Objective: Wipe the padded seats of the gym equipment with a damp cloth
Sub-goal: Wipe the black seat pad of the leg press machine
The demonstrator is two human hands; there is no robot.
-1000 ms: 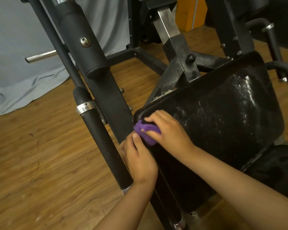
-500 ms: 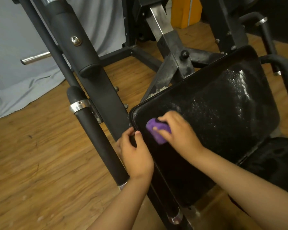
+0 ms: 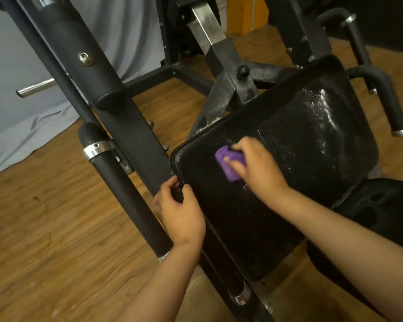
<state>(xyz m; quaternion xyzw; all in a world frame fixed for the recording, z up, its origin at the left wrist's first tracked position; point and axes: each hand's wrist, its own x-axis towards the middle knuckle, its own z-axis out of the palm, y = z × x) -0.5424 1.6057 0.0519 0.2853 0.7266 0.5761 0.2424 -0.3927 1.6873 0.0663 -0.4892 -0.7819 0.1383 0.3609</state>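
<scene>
Fingers of the left hand are curled round the left edge of the padded seat, a little below its top left corner. The thumb lies on the front of the seat and the other fingers bend round the side, so the hand grips the edge. How far they go round the back is hidden.

A bit farther in, the right hand holds a purple cloth. Its fingers are curled over the cloth, close together, and press it flat on the seat. The cloth is near the top left corner of the seat, well in from the edge, and is bunched up small.

Past the right hand, the black seat is tilted and shiny. White wet drops cover the part near its top right corner. Another black pad sits just beside the seat at its right edge.

Left of the seat, a black foam bar with a silver ring slants down. Behind the seat is a black metal frame with a round knob. A curved black handle sticks out past the top right corner.

Under it all is a brown wood floor. Far back on the left hangs a grey sheet, and its bottom lies on the floor.
</scene>
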